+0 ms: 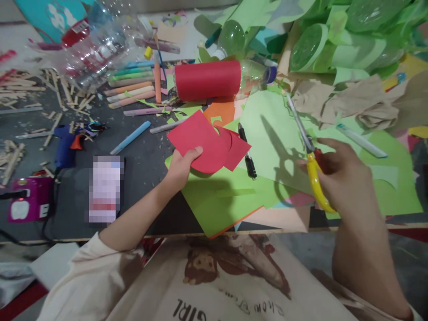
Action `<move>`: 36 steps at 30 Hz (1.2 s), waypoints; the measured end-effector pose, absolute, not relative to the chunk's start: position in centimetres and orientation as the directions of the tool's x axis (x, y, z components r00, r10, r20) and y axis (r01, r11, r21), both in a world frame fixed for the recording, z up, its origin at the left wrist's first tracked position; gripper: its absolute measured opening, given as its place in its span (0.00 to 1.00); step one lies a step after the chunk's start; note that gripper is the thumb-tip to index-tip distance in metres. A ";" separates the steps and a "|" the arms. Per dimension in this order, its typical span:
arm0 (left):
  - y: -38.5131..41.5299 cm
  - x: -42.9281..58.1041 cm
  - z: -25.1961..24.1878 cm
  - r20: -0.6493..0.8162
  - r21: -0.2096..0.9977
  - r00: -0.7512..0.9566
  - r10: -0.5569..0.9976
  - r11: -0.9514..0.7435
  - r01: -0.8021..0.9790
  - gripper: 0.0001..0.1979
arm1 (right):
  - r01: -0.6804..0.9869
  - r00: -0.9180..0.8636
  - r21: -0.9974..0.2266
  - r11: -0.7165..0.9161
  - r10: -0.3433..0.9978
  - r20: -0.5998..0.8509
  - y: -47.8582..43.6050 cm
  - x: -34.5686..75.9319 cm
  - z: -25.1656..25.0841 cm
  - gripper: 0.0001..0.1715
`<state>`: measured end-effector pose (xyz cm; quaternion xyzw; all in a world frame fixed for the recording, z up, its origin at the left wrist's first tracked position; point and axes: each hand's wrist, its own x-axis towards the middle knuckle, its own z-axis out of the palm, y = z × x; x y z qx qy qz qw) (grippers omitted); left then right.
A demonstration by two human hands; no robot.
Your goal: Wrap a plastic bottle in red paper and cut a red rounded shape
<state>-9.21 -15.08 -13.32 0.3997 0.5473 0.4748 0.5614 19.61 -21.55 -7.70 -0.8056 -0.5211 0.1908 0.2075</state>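
Pinched between the thumb and fingers of my left hand [180,168] is a piece of red paper [195,136] with a curved cut along its right part. A pointed red flap [239,149] hangs at that side. My right hand [344,174] grips a pair of scissors [316,183] with yellow handles, their blades pointing up and away from the red paper. Under both hands lie green sheets [207,205], and a black pen [247,154] rests beside the red flap. Behind the paper lies a plastic bottle [256,73] wrapped in a red paper sleeve [207,80].
To the left are a phone [105,189], a blue glue gun [65,145], a purple box [30,199] with a cable, and wooden sticks [63,89]. Several markers [133,87] and clear bottles [100,49] lie behind. Crumpled brown paper [354,100] and green-wrapped bottles [354,53] are at the right.
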 end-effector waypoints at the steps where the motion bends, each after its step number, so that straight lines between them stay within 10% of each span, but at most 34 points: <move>1: -15.0 -9.2 -13.6 -0.244 0.968 -0.049 0.969 0.240 -0.073 0.25 | 0.777 0.427 -0.477 -0.410 0.901 -0.080 -20.9 20.2 -8.1 0.35; 10: -15.1 -9.5 -12.4 -0.155 0.980 0.085 0.984 0.142 0.136 0.29 | 0.946 0.289 -0.153 -0.285 0.957 0.007 -18.7 20.1 -7.7 0.31; 17: -15.0 -9.5 -12.1 -0.167 0.981 0.124 0.978 0.152 0.120 0.26 | 0.725 -0.061 -0.672 0.150 0.986 0.155 -16.2 13.0 -10.0 0.12; 22: -14.8 -9.5 -12.2 -0.157 0.980 0.040 0.987 0.150 0.132 0.23 | 0.612 -0.147 -0.679 0.405 0.902 0.405 -15.2 11.8 -12.7 0.12; 36: -14.9 -9.2 -12.0 -0.166 0.979 0.074 0.983 0.155 0.134 0.26 | 0.527 -0.350 -0.610 0.593 0.805 0.480 -16.0 12.6 -12.7 0.18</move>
